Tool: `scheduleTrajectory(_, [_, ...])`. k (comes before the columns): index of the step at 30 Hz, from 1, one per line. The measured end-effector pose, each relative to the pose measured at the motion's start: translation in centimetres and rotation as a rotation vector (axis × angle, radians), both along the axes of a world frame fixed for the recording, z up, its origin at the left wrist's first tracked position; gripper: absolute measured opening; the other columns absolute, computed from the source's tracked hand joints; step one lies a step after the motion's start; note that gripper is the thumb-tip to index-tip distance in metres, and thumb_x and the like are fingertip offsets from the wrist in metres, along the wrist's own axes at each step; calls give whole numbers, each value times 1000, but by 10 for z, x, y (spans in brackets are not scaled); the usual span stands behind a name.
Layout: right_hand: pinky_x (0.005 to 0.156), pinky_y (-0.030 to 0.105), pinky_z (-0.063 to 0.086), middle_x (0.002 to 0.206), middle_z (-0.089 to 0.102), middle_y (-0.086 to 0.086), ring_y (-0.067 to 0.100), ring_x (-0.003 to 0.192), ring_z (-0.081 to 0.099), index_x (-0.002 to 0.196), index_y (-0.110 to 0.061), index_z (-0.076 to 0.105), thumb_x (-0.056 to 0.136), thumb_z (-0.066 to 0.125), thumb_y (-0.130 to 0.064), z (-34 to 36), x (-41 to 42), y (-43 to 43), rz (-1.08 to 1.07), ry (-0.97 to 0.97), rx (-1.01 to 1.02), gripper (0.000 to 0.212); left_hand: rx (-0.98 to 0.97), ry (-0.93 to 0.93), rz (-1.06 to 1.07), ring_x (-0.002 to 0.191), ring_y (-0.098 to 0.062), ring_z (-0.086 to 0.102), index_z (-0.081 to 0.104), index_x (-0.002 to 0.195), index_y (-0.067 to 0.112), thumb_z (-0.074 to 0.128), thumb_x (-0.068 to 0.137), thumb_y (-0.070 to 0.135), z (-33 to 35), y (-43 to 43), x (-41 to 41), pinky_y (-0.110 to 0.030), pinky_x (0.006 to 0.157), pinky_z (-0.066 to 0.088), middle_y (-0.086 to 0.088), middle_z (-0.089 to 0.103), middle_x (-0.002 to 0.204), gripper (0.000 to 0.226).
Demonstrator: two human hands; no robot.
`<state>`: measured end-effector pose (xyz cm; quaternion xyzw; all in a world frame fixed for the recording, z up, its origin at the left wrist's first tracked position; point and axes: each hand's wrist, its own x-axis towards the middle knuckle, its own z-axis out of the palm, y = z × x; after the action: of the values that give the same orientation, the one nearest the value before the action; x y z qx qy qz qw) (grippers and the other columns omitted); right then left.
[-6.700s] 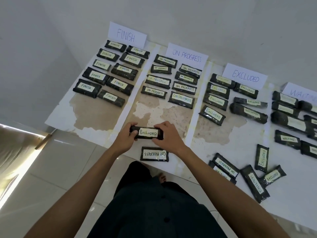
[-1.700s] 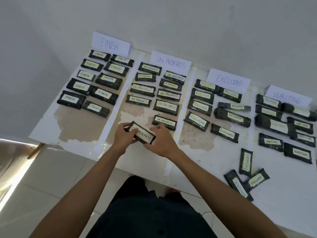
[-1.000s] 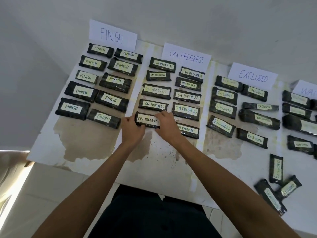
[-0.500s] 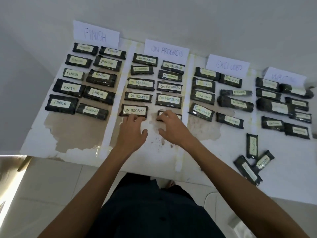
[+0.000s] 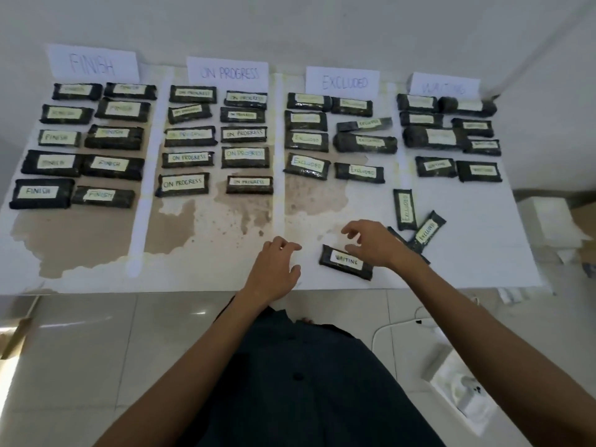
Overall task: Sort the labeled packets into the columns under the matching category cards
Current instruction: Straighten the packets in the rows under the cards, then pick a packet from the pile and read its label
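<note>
Overhead, the white counter point(image 5: 467, 240) shows brown patches of peeled surface, a pale wall at 12 o'clock and glossy floor tiles point(image 5: 96, 343) at 6. From 9 to 3 o'clock stand the FINISH card point(image 5: 93, 62), ON PROGRESS card point(image 5: 227, 72), EXCLUDED card point(image 5: 342, 81) and WAITING card point(image 5: 443, 87). The left hand point(image 5: 274, 269) hovers empty, fingers loosely curled. The right hand point(image 5: 371, 241), fingers spread, touches the WAITING packet point(image 5: 346, 262) lying near the front edge; grip unclear.
</note>
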<state>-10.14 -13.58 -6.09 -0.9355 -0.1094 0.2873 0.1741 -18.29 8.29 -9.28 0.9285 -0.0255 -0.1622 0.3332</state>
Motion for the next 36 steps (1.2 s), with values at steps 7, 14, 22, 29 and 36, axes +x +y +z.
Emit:
scheduleTrajectory(7, [96,41,43,129,44,11,31,114,46,137,-17,40,76,71,-36,-53,-38,-17,119,-92,-173,71,-20,116,-14,121,-24,42,42,134,15,52,90,18,-17,-32,-10,-36,99,41,-9,43,131,46])
scheduleTrajectory(14, [85,39,42,121,51,9,30,107,49,127,-15,49,78,64,-24,-56,-39,-24,191,-244,-194,53,4,76,5,120,-24,44,41,135,16,53,89,19,-8,-51,-6,-36,98,42,-8,44,131,48])
scheduleTrajectory(22, [86,42,45,119,54,12,34,106,52,127,-10,53,78,66,-9,-9,-18,-85,111,-344,-81,50,7,-60,-34,120,-26,44,43,134,14,55,88,19,25,-87,21,-36,99,41,-10,46,131,48])
scheduleTrajectory(29, [87,46,45,119,54,12,34,104,52,126,-12,54,78,64,-6,12,25,-153,-86,-361,-154,49,15,-69,-138,120,-26,45,43,134,15,55,89,20,33,-128,64,-37,98,42,-10,47,132,47])
scheduleTrajectory(36, [88,44,44,120,54,12,34,107,50,124,-12,55,79,65,-5,-2,75,-198,-219,-350,-191,47,52,-23,-229,119,-28,45,43,134,14,54,88,19,23,-163,116,-40,97,44,-11,46,131,47])
